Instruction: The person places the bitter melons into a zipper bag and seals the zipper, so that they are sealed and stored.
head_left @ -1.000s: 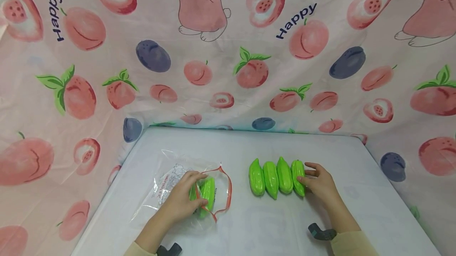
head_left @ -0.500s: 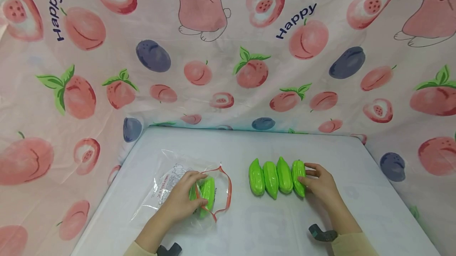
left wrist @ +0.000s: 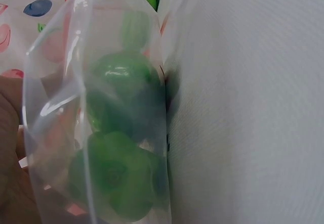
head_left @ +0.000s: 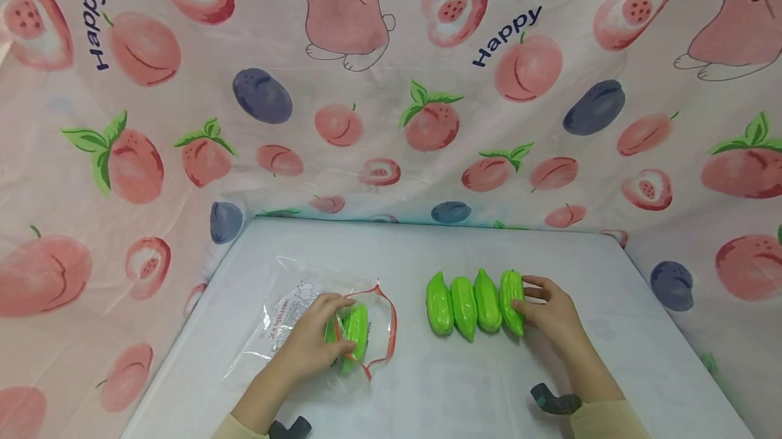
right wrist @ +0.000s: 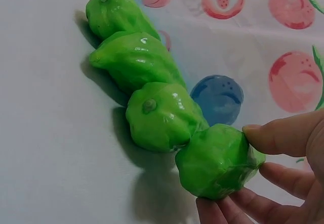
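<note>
A clear plastic bag (head_left: 287, 310) with an orange-red rim lies on the left of the table, green vegetables (head_left: 356, 330) inside it. My left hand (head_left: 314, 344) holds the bag near its mouth, thumb and fingers curled round it. In the left wrist view the green shapes (left wrist: 119, 173) show through the cloudy plastic. Right of the bag, several green ridged vegetables (head_left: 464, 307) lie side by side in a row. My right hand (head_left: 552, 313) grips the rightmost one (head_left: 512, 300) between thumb and fingers; in the right wrist view that vegetable (right wrist: 212, 163) is beside its neighbour (right wrist: 163, 115).
The white table (head_left: 452, 398) runs back to a hanging cloth (head_left: 391, 120) printed with peaches, plums and rabbits. A dark strap-like piece (head_left: 552, 399) is at the right wrist, another (head_left: 291, 427) at the left.
The rightmost green vegetable has shifted slightly away from me and stands more upright in the head view, with my right hand still on it. My left hand and the bag have not visibly moved.
</note>
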A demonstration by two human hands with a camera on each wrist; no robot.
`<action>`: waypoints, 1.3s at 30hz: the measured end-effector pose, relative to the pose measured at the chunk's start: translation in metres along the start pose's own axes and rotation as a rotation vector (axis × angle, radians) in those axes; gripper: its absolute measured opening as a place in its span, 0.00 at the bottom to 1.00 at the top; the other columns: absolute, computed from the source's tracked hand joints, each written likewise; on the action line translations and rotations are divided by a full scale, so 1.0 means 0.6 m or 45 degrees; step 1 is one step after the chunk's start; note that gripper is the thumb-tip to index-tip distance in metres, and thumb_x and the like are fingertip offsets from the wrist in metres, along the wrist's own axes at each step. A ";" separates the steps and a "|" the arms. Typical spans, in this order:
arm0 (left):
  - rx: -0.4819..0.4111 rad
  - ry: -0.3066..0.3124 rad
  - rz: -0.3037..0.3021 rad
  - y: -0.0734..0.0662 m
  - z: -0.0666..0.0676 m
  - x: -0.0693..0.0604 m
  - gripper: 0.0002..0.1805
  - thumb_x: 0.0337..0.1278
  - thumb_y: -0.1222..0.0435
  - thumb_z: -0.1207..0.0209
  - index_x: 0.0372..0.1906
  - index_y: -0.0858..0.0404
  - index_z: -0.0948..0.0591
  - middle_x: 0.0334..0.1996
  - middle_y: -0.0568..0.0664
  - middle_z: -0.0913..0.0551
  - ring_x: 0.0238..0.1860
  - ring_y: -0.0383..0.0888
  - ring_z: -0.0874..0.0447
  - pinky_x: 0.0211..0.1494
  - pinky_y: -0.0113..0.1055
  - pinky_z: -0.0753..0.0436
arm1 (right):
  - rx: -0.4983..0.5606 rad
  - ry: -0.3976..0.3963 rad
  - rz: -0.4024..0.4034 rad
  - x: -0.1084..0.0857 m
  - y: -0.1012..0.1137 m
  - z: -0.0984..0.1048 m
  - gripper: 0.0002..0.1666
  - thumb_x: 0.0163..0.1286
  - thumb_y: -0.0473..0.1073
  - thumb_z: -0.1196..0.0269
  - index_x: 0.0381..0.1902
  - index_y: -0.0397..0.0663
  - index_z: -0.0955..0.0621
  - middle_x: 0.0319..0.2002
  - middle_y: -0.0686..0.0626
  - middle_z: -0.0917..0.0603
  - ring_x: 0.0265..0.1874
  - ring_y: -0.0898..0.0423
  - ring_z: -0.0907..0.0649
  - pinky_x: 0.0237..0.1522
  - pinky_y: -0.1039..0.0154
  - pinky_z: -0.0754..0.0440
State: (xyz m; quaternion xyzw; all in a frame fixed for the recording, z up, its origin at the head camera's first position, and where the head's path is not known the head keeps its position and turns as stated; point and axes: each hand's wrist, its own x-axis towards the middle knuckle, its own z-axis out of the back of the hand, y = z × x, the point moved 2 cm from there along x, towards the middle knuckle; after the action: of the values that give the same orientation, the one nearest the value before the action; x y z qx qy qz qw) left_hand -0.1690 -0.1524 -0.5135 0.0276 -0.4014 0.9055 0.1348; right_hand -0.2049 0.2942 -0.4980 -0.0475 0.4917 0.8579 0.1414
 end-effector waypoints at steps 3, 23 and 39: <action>0.005 -0.003 -0.004 0.001 0.000 0.000 0.43 0.44 0.67 0.16 0.70 0.51 0.19 0.68 0.42 0.21 0.72 0.52 0.21 0.77 0.55 0.23 | 0.024 0.009 -0.002 -0.002 0.003 -0.001 0.45 0.73 0.42 0.29 0.82 0.43 0.35 0.74 0.29 0.28 0.66 0.34 0.19 0.47 0.59 0.07; -0.003 0.002 -0.009 -0.002 0.001 0.000 0.42 0.44 0.68 0.16 0.70 0.53 0.19 0.67 0.42 0.21 0.71 0.51 0.21 0.77 0.55 0.22 | 0.053 0.055 0.082 -0.015 0.029 -0.003 0.45 0.73 0.43 0.29 0.82 0.45 0.35 0.74 0.30 0.28 0.66 0.35 0.18 0.50 0.59 0.07; 0.010 0.022 0.016 -0.002 0.000 0.001 0.42 0.46 0.66 0.17 0.71 0.52 0.19 0.70 0.44 0.22 0.74 0.53 0.23 0.78 0.56 0.24 | 0.034 0.081 0.165 -0.028 0.046 -0.016 0.44 0.72 0.44 0.28 0.81 0.46 0.33 0.72 0.31 0.24 0.63 0.39 0.16 0.49 0.60 0.08</action>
State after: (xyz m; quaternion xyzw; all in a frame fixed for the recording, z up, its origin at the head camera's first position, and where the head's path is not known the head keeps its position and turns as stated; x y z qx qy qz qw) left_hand -0.1691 -0.1514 -0.5123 0.0179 -0.3968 0.9081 0.1324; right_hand -0.1971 0.2694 -0.4765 -0.0408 0.5093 0.8567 0.0706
